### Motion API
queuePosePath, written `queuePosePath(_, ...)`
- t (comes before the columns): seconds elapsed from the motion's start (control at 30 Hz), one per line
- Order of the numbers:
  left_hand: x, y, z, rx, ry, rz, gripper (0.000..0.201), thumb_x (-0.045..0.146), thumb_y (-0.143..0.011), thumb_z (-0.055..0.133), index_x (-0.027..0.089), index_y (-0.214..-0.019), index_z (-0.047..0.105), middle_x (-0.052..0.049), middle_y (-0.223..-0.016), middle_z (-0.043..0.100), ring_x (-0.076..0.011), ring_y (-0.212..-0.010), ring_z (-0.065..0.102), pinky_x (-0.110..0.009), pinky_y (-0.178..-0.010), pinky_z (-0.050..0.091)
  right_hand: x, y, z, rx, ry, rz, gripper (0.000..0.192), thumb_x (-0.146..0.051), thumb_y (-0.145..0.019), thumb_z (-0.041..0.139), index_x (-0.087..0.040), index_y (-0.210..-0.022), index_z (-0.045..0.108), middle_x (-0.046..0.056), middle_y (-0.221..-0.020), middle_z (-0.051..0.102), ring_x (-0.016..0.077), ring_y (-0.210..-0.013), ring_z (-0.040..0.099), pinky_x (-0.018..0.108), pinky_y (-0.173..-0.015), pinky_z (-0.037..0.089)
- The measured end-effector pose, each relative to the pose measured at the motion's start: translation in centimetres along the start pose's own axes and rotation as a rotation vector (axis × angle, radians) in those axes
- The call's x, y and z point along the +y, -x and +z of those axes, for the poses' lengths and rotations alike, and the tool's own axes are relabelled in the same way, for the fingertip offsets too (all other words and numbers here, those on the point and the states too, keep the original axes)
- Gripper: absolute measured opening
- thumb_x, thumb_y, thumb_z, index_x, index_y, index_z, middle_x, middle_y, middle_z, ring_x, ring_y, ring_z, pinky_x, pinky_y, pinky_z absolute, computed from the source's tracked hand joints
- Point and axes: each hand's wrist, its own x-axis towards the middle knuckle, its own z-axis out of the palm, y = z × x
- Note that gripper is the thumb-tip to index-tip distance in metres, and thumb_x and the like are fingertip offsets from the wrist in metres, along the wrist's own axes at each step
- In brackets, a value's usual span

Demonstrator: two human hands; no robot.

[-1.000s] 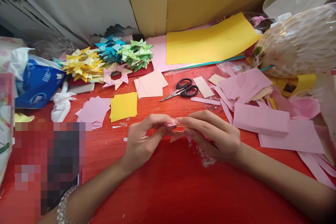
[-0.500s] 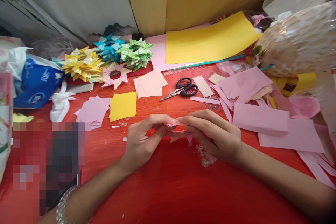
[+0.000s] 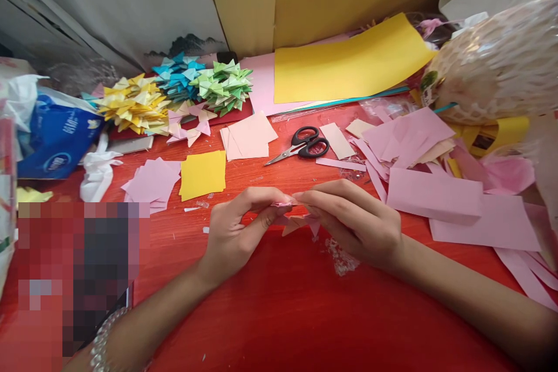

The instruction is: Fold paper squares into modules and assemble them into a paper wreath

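Observation:
Over the middle of the red table, my left hand (image 3: 238, 232) and my right hand (image 3: 360, 221) meet fingertip to fingertip. Both pinch a small folded paper piece (image 3: 299, 224) in pink and peach, with pointed tips hanging below the fingers. Most of its upper part is hidden by my fingers. Black-handled scissors (image 3: 300, 145) lie just beyond my hands. A stack of yellow paper squares (image 3: 203, 175) and a fan of pink squares (image 3: 152, 183) are to the left, with peach squares (image 3: 247, 138) behind them.
Spiky folded-paper rings in yellow (image 3: 133, 104), blue (image 3: 178, 77) and green (image 3: 224, 87) stand at the back left. Pink paper sheets and strips (image 3: 433, 196) cover the right side. A large yellow sheet (image 3: 344, 70) lies at the back. A blue tissue pack (image 3: 58, 136) sits at far left.
My hands keep nearly the same pinch on the folded paper, with only slight finger movement. The whole view has shifted a little.

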Motion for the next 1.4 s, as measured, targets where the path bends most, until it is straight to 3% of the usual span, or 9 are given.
queuePosePath(0.43, -0.10, 0.10, -0.17, -0.015, -0.061, 0.069, 0.020, 0.008, -0.082, 0.057, 0.023, -0.095, 0.060, 0.003, -0.087, 0.067, -0.0098, -0.076, 0.066, -0.023, -0.069, 0.060, 0.06, 0.21, 0.00, 0.009, 0.014, -0.024, 0.022, -0.002, -0.082, 0.054, -0.010, -0.102, 0.060, 0.009, -0.082, 0.061, 0.0122, -0.073, 0.060, 0.023, -0.062, 0.054)
queuePosePath(1.03, -0.08, 0.24, -0.04, -0.004, -0.028, 0.037, 0.016, 0.009, -0.082, 0.059, 0.021, -0.092, 0.054, 0.001, -0.088, 0.069, -0.0133, -0.082, 0.069, -0.025, -0.070, 0.060, 0.13, 0.43, 0.06, -0.013, -0.026, -0.016, 0.024, -0.004, -0.083, 0.054, -0.012, -0.106, 0.056, 0.009, -0.086, 0.064, 0.0123, -0.076, 0.061, 0.023, -0.069, 0.054)
queuePosePath(1.4, 0.10, 0.28, -0.05, 0.000, -0.001, -0.001, 0.015, 0.010, -0.082, 0.059, 0.021, -0.090, 0.055, 0.003, -0.086, 0.069, -0.0118, -0.080, 0.068, -0.023, -0.071, 0.059, 0.05, 0.51, -0.08, -0.038, -0.061, -0.030, 0.031, 0.000, -0.081, 0.053, -0.014, -0.109, 0.052, 0.006, -0.082, 0.063, 0.0129, -0.073, 0.060, 0.023, -0.062, 0.053)
